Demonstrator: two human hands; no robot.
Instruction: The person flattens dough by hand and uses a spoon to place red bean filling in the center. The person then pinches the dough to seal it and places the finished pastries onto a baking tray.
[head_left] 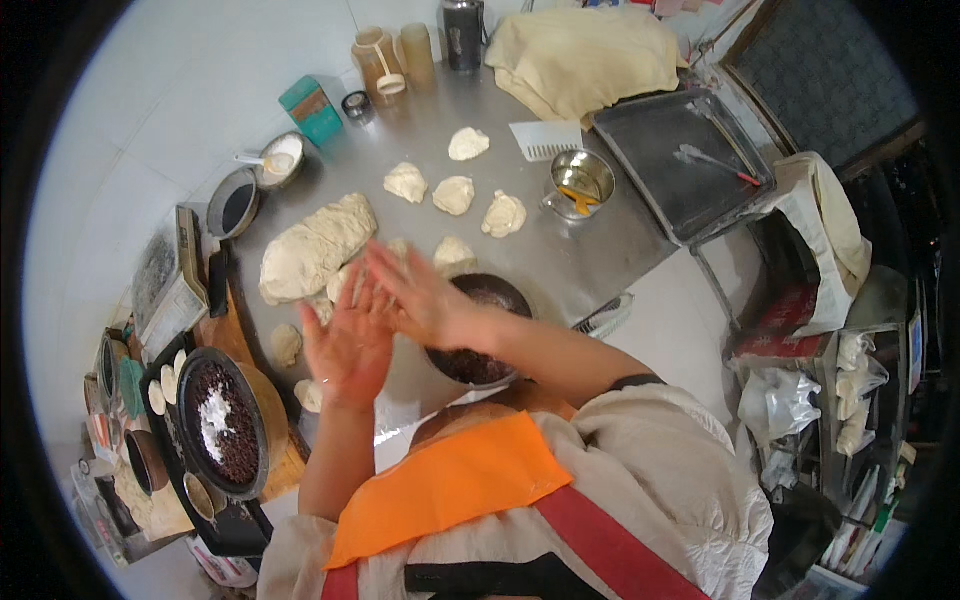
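While the left hand (352, 347) lies palm up, fingers loosely spread, the right hand (430, 303) is right there beside and over it, flat, fingers stretched straight out and blurred! Neither hand shows a hold on anything, though with that blur a small scrap between them can't be ruled out. Just beyond the fingertips, on the steel table (615, 235), sits the big dough log (318, 248), pale and slanting. And look at these dough pieces (454, 196): rough lumps scattered beyond the hands, some partly hidden behind the fingers, others left of the left hand. Under the right forearm stands a dark bowl (507, 287) of dark filling (470, 366). Over on the left, a round pan (266, 410) carries dark grainy filling topped with white powder (213, 420). Farther off to the right, a steel cup (580, 168) stands near a white toothed scraper (546, 138), then the black baking tray (675, 160)!
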